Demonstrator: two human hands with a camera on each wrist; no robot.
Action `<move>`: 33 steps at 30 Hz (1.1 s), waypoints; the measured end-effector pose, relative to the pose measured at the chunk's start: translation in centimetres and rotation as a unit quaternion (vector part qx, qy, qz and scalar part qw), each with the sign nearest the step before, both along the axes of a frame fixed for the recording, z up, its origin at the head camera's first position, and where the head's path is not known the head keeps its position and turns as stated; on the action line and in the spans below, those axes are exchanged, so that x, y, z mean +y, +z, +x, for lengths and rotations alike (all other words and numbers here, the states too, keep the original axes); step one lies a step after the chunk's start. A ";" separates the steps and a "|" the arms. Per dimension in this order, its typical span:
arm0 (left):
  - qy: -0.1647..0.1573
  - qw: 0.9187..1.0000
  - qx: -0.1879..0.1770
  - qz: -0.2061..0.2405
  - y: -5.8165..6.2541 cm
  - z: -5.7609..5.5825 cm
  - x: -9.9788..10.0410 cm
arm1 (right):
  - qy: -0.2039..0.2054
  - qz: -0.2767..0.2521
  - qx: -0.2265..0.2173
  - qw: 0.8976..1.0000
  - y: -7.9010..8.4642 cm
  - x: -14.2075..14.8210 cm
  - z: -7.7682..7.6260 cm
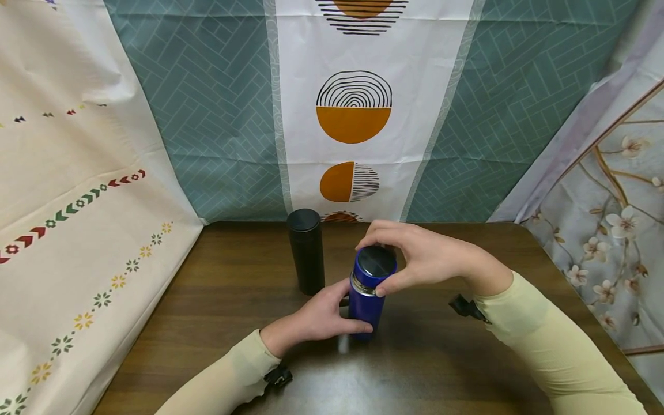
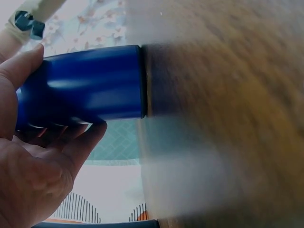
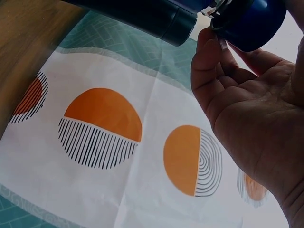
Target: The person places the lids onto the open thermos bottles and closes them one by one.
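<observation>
A blue vacuum flask (image 1: pixel 365 311) stands upright on the table in the head view. My left hand (image 1: pixel 324 314) grips its body from the left, thumb across the near side. From above right, my right hand (image 1: pixel 427 252) holds the blue lid (image 1: pixel 377 263) with its black top between thumb and fingers. A silver metal neck shows between lid and body. In the left wrist view the smooth flask body (image 2: pixel 90 85) fills the hand, its dark base at the tabletop. The right wrist view shows the lid (image 3: pixel 251 23) in my right fingers.
A tall black tumbler (image 1: pixel 307 253) stands upright just behind and left of the flask. Under everything is a brown wooden table (image 1: pixel 228 300). Patterned cloths hang at the back and both sides, the rear curtain (image 1: pixel 223 104) meeting the table's far edge.
</observation>
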State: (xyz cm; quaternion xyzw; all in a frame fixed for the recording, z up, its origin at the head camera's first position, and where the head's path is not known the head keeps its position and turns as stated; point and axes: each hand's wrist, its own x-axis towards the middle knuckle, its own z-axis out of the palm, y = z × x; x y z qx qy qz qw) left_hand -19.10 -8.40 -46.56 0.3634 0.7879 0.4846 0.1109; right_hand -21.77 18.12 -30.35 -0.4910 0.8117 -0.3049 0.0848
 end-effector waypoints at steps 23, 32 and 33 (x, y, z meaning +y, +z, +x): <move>-0.001 1.000 0.001 0.006 -0.1 -0.2 0.0 | 0.002 0.022 0.009 1.000 -0.4 -0.6 -0.1; -0.001 1.000 0.001 0.007 -0.2 -0.2 0.0 | 0.002 0.022 0.012 1.000 -0.5 -0.6 0.0; -0.001 1.000 0.002 0.006 -0.2 -0.2 0.0 | 0.002 0.023 0.015 1.000 -0.5 -0.6 0.1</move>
